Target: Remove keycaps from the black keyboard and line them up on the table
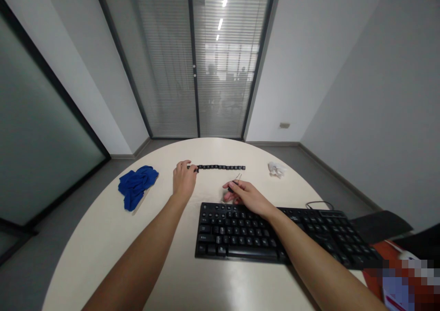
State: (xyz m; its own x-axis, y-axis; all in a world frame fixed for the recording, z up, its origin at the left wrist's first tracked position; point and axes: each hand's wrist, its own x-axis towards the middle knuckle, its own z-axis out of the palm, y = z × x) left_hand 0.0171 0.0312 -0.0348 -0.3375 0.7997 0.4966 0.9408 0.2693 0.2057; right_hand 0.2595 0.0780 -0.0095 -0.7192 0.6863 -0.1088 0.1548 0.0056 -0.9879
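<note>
A row of small black keycaps [222, 167] lies across the far part of the table. At its left end is my left hand [184, 178], its fingers curled down and pinching a keycap [195, 169]. My right hand [248, 194] is closed around a keycap puller [232, 187], whose dark handle shows between thumb and fingers and whose thin wire prongs point up and away. The tool is held just beyond the back edge of a black keyboard [240, 252]. My right wrist and forearm cross over the keyboard and hide some of its keys.
On the round pale table [165, 274], a crumpled blue cloth [137, 185] lies left beside a thin wooden stick [141, 202]. Crumpled white tissue [276, 169] lies at the far right. The keyboard's cable [321, 202] loops behind it. A dark chair [381, 226] stands beyond the right edge.
</note>
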